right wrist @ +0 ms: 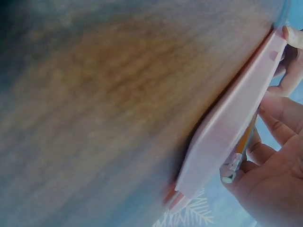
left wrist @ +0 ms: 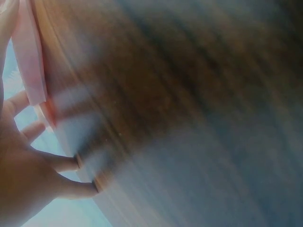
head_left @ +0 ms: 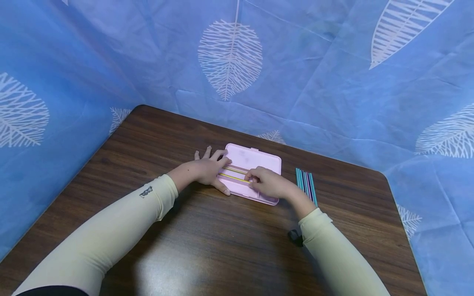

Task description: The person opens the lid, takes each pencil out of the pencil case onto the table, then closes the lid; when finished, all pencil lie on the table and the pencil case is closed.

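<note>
An open pink pencil case (head_left: 268, 162) lies on the table with its lid folded back to the far side. Two yellow pencils (head_left: 234, 178) stretch lengthwise over it. My right hand (head_left: 272, 183) pinches the near pencil toward its right end; in the right wrist view that pencil (right wrist: 232, 168) shows a metal band and eraser beside the fingers. At the case's left end my left hand (head_left: 207, 168) is spread, its thumb by the near edge and forefinger over the case. In the left wrist view, straight fingers (left wrist: 64, 163) reach past the case's pink side (left wrist: 31, 61).
Right of the case lies a row of several teal and dark pencils (head_left: 305, 183), partly behind my right forearm. A dark wood table (head_left: 192, 234) carries everything. Blue cloth with white leaf prints (head_left: 307, 82) hangs behind its far edge. A black object (head_left: 295, 237) sits by my right wrist.
</note>
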A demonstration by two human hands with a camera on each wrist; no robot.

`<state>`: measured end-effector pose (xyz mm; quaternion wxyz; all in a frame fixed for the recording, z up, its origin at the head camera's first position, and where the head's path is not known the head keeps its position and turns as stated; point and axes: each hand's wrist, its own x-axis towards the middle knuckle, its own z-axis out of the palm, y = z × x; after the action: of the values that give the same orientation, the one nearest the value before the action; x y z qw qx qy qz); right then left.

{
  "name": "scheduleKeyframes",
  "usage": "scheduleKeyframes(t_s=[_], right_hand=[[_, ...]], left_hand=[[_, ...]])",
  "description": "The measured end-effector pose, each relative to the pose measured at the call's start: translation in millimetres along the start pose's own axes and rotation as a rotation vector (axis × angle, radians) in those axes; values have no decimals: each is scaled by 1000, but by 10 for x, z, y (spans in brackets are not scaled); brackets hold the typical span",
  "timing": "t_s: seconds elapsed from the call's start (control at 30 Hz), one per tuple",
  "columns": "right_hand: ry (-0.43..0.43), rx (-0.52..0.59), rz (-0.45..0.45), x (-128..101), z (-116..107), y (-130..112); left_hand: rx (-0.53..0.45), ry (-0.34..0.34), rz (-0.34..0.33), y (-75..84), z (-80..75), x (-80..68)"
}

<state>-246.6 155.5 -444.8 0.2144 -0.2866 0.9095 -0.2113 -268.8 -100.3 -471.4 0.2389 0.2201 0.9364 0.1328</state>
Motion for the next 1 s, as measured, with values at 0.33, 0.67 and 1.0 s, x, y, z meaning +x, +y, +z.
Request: scheduleKeyframes(t_s=[0.33, 0.67, 1.0], right_hand=[[37, -152, 57, -95, -57, -93], [64, -138, 111, -179, -77, -87], [53, -95, 156, -237, -108, -63]], left_hand=[[-8, 11, 10, -29, 23, 38], [-30, 1, 27, -55, 7, 32], [-30, 5, 36, -66, 8, 40]])
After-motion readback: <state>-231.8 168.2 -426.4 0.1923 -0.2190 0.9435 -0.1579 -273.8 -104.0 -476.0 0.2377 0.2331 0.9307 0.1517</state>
